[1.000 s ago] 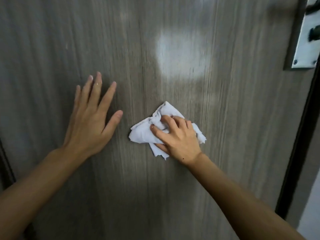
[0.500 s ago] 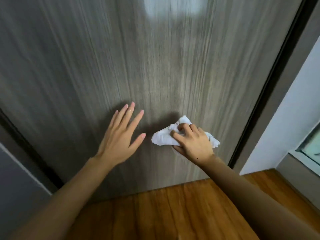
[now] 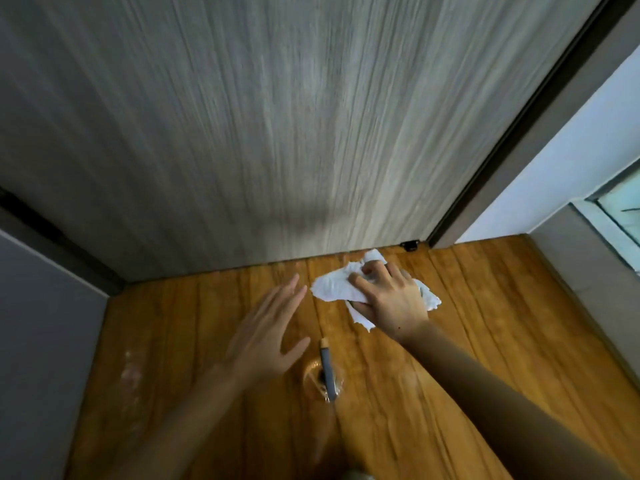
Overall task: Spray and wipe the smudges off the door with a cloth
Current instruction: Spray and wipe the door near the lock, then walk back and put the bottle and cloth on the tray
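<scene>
Left hand (image 3: 266, 327) is being held flat, fingers spread, gripping nothing; it is hanging over the floor (image 3: 485, 323), likely freed for the spray bottle (image 3: 327, 372), which is standing on the boards just right of it, seen from above. White cloth (image 3: 332, 284) is being kept bunched in the right hand (image 3: 391, 296), fingers curled round it, low by the foot of the door (image 3: 277, 133). Whether cloth is touching door cannot be told. No smudges are being shown; image is blurred.
</scene>
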